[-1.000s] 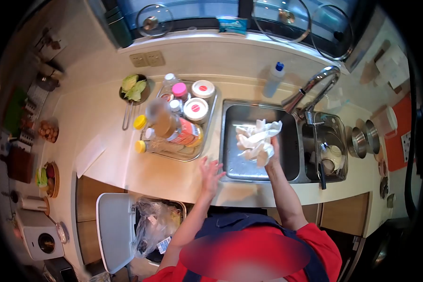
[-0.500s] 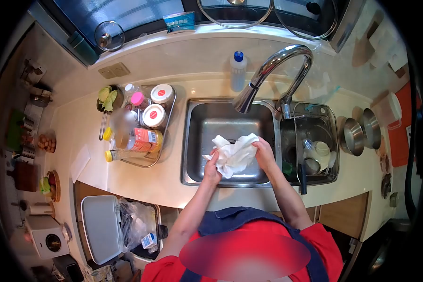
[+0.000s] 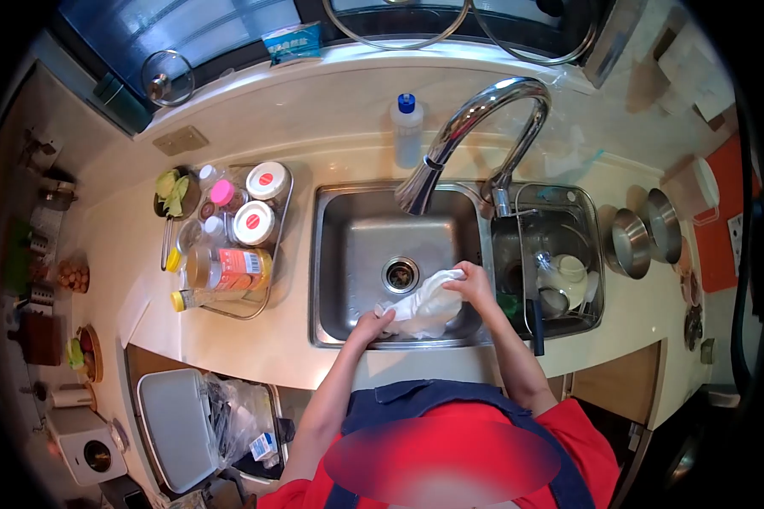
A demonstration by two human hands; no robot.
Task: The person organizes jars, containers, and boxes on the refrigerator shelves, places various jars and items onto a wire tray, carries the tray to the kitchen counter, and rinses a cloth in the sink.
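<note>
A crumpled white cloth (image 3: 427,307) stretches between my two hands over the front part of the steel sink (image 3: 348,220). At its left end, my left hand (image 3: 370,325) pinches the fabric near the sink's front edge. My right hand (image 3: 474,283) grips the upper right end, slightly higher. The cloth hangs loosely in folds between them. Behind it, the round drain (image 3: 401,274) shows in the basin. The chrome faucet (image 3: 475,127) arches above the back of the sink, and no water is seen running from it.
Left of the sink, a wire rack (image 3: 272,280) holds several jars and bottles. On the right, a smaller basin (image 3: 598,254) contains dishes, with steel bowls (image 3: 630,243) beside it. A blue-capped bottle (image 3: 407,131) stands behind. An open trash bin (image 3: 178,424) sits below the counter.
Both hands have shifted down toward the sink's front edge with the cloth. The cloth has gone from a spread bunch to a longer, slanted shape, uncovering the drain. The camera view has shifted slightly.
</note>
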